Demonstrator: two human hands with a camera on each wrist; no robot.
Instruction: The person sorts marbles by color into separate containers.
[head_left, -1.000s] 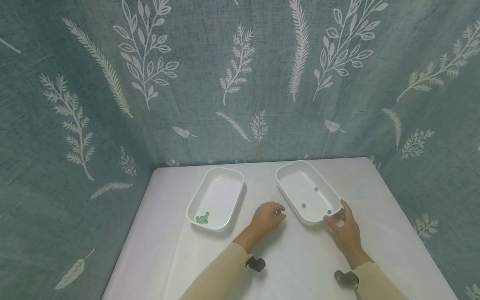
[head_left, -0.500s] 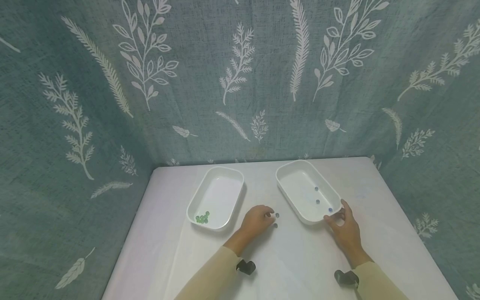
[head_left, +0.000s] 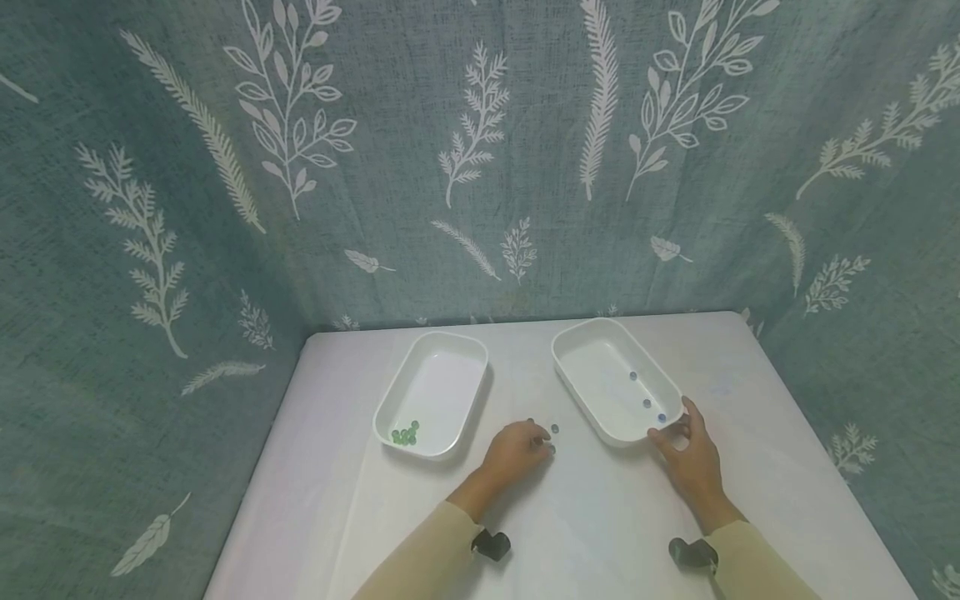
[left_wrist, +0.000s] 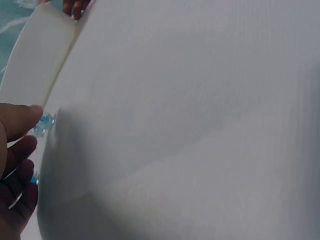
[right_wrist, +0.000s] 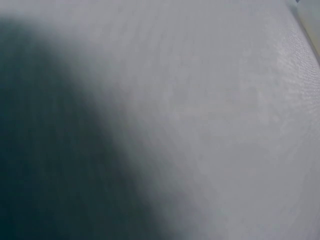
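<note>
We see the right hand (head_left: 692, 468) pinching a white, round-cornered rectangular tray (head_left: 600, 367) at four o'clock, three small bluish beads (head_left: 647, 403) inside; the left hand (head_left: 513, 451) curls its fingers narrow, loose glassy beads (head_left: 555, 428) from its one to three o'clock, whether pinching any we cannot tell

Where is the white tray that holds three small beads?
In the head view, this tray is on the right half of the table, with the right hand holding its near right corner.

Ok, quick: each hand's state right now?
Left hand: curled by the beads; can't tell if holding one.
Right hand: holding the right tray.
</note>
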